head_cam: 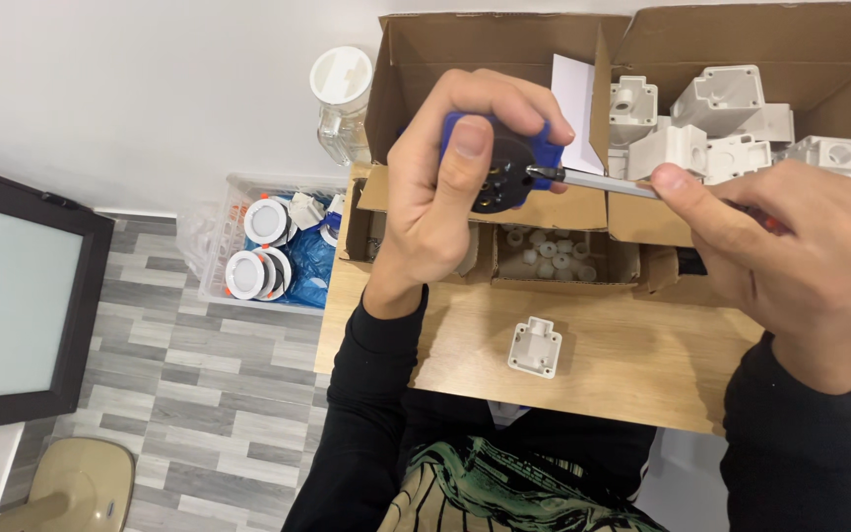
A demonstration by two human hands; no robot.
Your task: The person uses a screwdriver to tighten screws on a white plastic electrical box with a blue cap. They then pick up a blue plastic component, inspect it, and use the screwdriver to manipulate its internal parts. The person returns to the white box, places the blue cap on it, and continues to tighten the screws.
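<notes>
Left hand [440,192] curled tight around a blue-and-black socket part [504,167], held above the wooden bench [622,365]. Right hand [800,256] pinches a screwdriver [598,182], tip touching the part's face. White housing [535,347] lies on bench below. Cardboard box [741,59] behind holds more white housings.

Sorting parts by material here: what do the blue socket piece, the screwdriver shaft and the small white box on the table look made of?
Blue socket piece: likely moulded plastic, smooth, dark face. Screwdriver shaft: bare metal by its silver glint. Small white box: matte white plastic, apparently moulded with corner tabs.
</notes>
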